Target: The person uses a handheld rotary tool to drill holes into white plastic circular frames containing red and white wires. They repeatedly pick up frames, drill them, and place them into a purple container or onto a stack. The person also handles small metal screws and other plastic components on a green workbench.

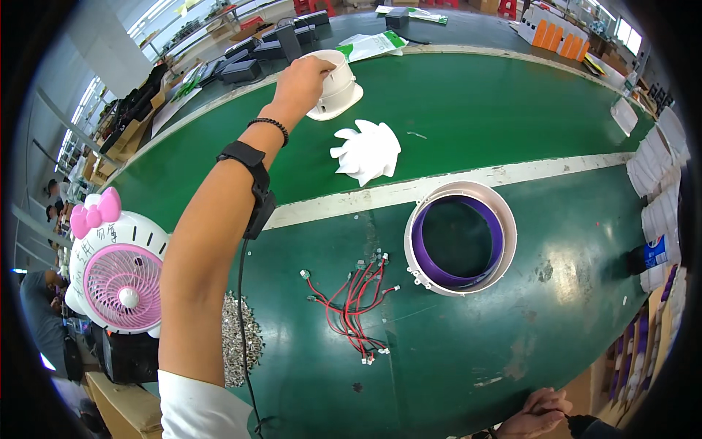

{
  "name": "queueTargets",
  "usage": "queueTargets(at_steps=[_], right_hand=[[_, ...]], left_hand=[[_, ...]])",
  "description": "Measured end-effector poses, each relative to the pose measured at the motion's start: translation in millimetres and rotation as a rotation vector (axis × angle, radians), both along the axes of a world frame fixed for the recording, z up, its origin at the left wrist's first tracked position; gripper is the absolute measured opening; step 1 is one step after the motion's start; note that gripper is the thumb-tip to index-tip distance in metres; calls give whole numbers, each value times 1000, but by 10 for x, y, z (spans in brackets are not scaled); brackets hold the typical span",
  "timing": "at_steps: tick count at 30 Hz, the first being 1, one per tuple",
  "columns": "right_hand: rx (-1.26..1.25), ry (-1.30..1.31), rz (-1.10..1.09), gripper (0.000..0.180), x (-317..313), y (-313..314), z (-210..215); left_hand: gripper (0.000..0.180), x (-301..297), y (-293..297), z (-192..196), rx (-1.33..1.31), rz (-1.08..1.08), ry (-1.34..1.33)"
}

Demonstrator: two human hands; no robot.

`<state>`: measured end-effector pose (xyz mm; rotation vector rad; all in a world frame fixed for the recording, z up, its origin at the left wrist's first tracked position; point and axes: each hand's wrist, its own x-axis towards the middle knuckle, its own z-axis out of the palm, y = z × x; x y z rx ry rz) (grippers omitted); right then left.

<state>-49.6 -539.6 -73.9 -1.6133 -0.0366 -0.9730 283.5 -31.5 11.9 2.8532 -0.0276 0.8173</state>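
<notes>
My left hand (pixel 303 84) reaches over the far strip of the table, its fingers gripping the rim of a white cylindrical plastic housing (pixel 338 94) with a flared base. Just nearer and to the right of it lies a white multi-bladed fan impeller (pixel 367 152). On the nearer surface stands a white round ring housing (pixel 506 238) with a purple inner lining (pixel 419 241). A bundle of red and black connector wires (pixel 351 307) is spread in the middle. Beside my forearm is a pile of small metal screws (pixel 245 340), partly covered by it. My right hand is out of view.
A pink and white desk fan (pixel 121 271) stands at the left. Another person's hands (pixel 537 413) rest together at the lower right edge. Stacked white parts (pixel 658 183) line the right side. Black boxes (pixel 241 71) and a green-white packet (pixel 373 46) lie beyond the far edge.
</notes>
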Motion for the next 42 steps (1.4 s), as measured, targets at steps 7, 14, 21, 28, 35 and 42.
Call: queueTargets(at_steps=[7,14,21,28,35,42], right_hand=[[-83,12,33,46,9,3,46],[-21,13,48,47,-15,-3,7],[94,-46,136,44,-37,-171,-154],[116,33,115,42,-79,-137,-214],[140,48,141,40,-38,-87,-195],[145,163,99,23,-31,-197,-253]], left_hand=[[28,106,-54,-24,11,-36,40],[43,-91,-250,-91,40,-221,-196],[73,-764,-1113,-421,-41,-389,403],[35,-872,-1038,-296,-390,-162,-11],[21,-1445,-893,-69,-463,-112,-144],[19,-2376,-1378,888,-520,-51,-692]])
